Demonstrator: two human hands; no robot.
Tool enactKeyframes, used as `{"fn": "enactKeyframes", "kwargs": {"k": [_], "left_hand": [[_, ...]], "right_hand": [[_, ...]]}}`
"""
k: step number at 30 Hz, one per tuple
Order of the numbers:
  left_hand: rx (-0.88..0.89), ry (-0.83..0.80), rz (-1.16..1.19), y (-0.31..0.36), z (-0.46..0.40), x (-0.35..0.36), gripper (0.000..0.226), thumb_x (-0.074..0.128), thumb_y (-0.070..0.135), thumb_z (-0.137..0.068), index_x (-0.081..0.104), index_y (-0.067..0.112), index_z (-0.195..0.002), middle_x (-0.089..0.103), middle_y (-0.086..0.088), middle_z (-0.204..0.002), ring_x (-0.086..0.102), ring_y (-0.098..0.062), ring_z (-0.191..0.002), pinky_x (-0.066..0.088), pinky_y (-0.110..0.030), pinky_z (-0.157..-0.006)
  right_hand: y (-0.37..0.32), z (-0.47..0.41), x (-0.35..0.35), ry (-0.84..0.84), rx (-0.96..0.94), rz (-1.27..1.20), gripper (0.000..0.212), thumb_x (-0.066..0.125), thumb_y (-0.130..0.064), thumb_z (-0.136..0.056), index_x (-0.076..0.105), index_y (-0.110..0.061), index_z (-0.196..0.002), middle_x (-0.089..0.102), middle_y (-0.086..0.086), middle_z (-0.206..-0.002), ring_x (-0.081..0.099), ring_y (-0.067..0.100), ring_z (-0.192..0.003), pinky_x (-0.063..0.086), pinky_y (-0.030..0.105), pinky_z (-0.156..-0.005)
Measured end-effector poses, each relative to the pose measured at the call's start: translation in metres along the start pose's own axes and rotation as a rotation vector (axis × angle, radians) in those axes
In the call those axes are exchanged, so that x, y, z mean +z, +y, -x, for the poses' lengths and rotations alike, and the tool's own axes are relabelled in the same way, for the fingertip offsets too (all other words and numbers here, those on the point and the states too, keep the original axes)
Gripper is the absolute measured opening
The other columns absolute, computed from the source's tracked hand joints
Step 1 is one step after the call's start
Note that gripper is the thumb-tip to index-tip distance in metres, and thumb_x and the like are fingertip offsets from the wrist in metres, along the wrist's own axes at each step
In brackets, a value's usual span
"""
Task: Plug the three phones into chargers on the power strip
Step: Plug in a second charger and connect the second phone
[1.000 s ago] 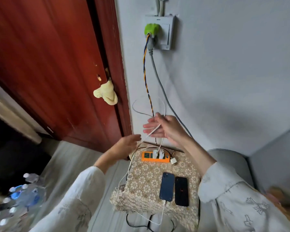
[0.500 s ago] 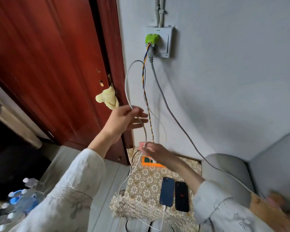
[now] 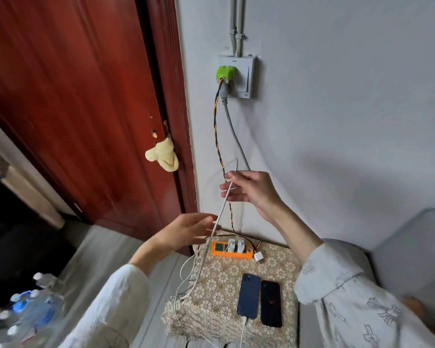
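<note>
An orange power strip (image 3: 220,252) lies at the back of a small table with a lace cloth (image 3: 219,295); two white chargers (image 3: 236,244) stand plugged into it, and a third white charger (image 3: 258,256) lies loose at its right end. A blue phone (image 3: 248,295) has a white cable in its bottom port; a black phone (image 3: 270,303) lies beside it with no cable. My right hand (image 3: 251,190) is raised above the strip and pinches a white charging cable (image 3: 221,209). My left hand (image 3: 186,232) is lower, fingers straight, touching the same cable.
A red wooden door (image 3: 68,109) with a yellow cloth (image 3: 163,154) on its handle stands to the left. A wall socket (image 3: 237,76) holds a green plug with a braided cord and a grey cable. Water bottles (image 3: 25,315) sit bottom left; a grey chair (image 3: 409,259) is right.
My left hand dropped from beside the door down toward the strip. My right hand rose from near the strip and now holds the white cable up high.
</note>
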State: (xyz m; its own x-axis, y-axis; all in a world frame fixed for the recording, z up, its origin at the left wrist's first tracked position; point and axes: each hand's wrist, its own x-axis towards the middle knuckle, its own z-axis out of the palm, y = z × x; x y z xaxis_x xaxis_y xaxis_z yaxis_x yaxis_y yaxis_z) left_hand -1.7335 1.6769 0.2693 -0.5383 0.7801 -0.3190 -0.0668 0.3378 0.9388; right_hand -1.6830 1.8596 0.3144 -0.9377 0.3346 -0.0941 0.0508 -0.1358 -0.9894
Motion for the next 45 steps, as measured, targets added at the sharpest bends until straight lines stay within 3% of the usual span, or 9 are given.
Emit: {"fn": "enactKeyframes", "kwargs": {"k": [5,13,18,21,24,31,34,40,45], "left_hand": [[-0.003,-0.079,0.044,-0.016,0.003,0.016,0.011,0.057,0.011,-0.087,0.067,0.010,-0.084,0.072,-0.007,-0.081,0.068,-0.018,-0.078,0.058,-0.030,-0.076],[-0.064,0.514,0.661,-0.039,-0.012,0.028,0.019,0.044,0.005,-0.093,0.056,0.005,-0.078,0.071,-0.005,-0.063,0.071,-0.015,-0.061,0.058,-0.026,-0.053],[-0.038,0.425,0.969,-0.048,-0.011,0.044,0.024,0.039,0.007,-0.094,0.053,0.006,-0.075,0.072,-0.006,-0.065,0.072,-0.018,-0.068,0.059,-0.028,-0.059],[-0.091,0.394,1.018,-0.056,-0.007,0.049,0.022,0.039,0.006,-0.094,0.053,0.004,-0.078,0.073,-0.009,-0.067,0.072,-0.021,-0.070,0.060,-0.030,-0.062],[-0.185,0.394,0.986,-0.066,0.002,0.046,0.020,0.037,0.005,-0.094,0.053,0.001,-0.082,0.073,-0.009,-0.065,0.072,-0.019,-0.067,0.060,-0.030,-0.059],[-0.556,0.764,0.352,-0.109,0.026,0.023,0.012,0.060,0.012,-0.084,0.053,0.006,-0.076,0.053,-0.007,-0.072,0.051,-0.018,-0.059,0.048,-0.029,-0.058],[-0.473,0.622,0.203,-0.103,0.016,0.023,0.018,0.050,0.020,-0.090,0.056,0.014,-0.074,0.060,-0.006,-0.083,0.052,-0.016,-0.070,0.045,-0.030,-0.069],[-0.328,0.142,0.344,-0.058,-0.028,0.042,0.030,0.046,0.040,-0.091,0.060,0.014,-0.095,0.067,-0.001,-0.097,0.060,-0.016,-0.092,0.048,-0.036,-0.085],[-0.285,0.405,0.551,-0.038,-0.052,0.044,0.022,0.046,0.018,-0.093,0.058,0.003,-0.085,0.063,-0.008,-0.075,0.057,-0.018,-0.062,0.051,-0.027,-0.056]], "right_hand": [[0.034,0.010,-0.003,0.018,0.164,0.058,0.015,0.056,-0.018,-0.089,0.064,-0.006,-0.088,0.069,0.013,-0.075,0.068,0.020,-0.057,0.058,0.026,-0.057],[0.109,0.055,-0.024,-0.062,0.658,0.350,0.053,0.044,-0.043,-0.092,0.063,0.005,-0.082,0.069,0.013,-0.060,0.067,0.021,-0.050,0.057,0.028,-0.051],[0.153,0.069,-0.020,-0.077,0.995,-0.366,0.054,0.046,-0.040,-0.092,0.045,0.010,-0.114,0.064,0.028,-0.104,0.065,0.035,-0.084,0.060,0.041,-0.066],[0.159,0.057,-0.022,0.273,0.904,-0.944,0.022,0.046,-0.014,-0.094,0.052,0.006,-0.096,0.067,0.026,-0.078,0.063,0.032,-0.077,0.059,0.041,-0.058],[0.157,0.045,-0.033,0.465,0.781,-1.024,0.022,0.042,-0.008,-0.094,0.054,0.004,-0.080,0.062,0.015,-0.072,0.057,0.022,-0.069,0.051,0.034,-0.061],[0.143,0.052,-0.040,0.257,0.543,-0.497,0.008,0.052,-0.009,-0.089,0.059,-0.006,-0.089,0.063,0.008,-0.074,0.062,0.019,-0.062,0.054,0.029,-0.056],[0.147,0.069,-0.025,0.023,0.417,-0.008,0.012,0.052,-0.007,-0.089,0.060,-0.006,-0.098,0.067,0.008,-0.085,0.066,0.017,-0.069,0.055,0.025,-0.063],[0.153,0.087,-0.010,-0.275,0.222,0.565,0.010,0.060,-0.013,-0.085,0.067,-0.006,-0.086,0.064,-0.007,-0.075,0.060,-0.002,-0.062,0.046,0.011,-0.062],[0.162,0.092,-0.021,-0.310,0.260,0.711,0.013,0.063,-0.018,-0.083,0.069,-0.007,-0.078,0.058,-0.018,-0.065,0.052,-0.016,-0.053,0.037,0.005,-0.059]]}}
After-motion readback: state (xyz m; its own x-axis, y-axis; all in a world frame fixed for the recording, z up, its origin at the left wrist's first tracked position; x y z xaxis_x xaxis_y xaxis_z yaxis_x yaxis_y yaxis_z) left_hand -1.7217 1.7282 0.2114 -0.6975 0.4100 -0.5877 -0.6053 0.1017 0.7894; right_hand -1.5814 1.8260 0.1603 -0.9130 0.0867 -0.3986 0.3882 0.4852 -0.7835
